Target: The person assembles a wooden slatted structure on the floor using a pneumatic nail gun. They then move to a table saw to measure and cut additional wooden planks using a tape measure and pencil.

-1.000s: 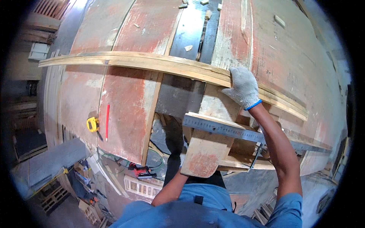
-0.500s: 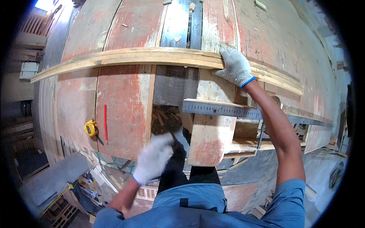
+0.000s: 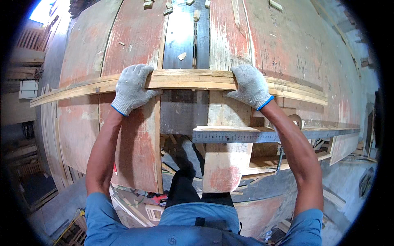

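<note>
Long pale wooden strips [image 3: 191, 80], laid side by side, run across the worktable from left to right. My left hand [image 3: 132, 89], in a grey-white knitted glove, is closed over them left of the middle, thumb on the near edge. Farther right my right hand [image 3: 251, 86], gloved the same with a blue cuff, grips the strips too, thumb at the near side. Its forearm crosses over a long steel ruler [image 3: 238, 137] that lies along a thin wooden strip nearer to me. Of a red stick [image 3: 115, 167], only a bit shows beside my left forearm.
Worn reddish boards [image 3: 135, 41] form the table, with a dark metal strip [image 3: 178, 28] between them. Wood offcuts [image 3: 182, 56] lie at the far side. A gap [image 3: 176, 153] opens before my legs. A thin clamp bar [image 3: 280, 159] stands near the ruler, right of the light board.
My left hand has moved up and forward from near my body onto the strips. The strips' middle sits lower in view. My left arm now covers the tape measure's place.
</note>
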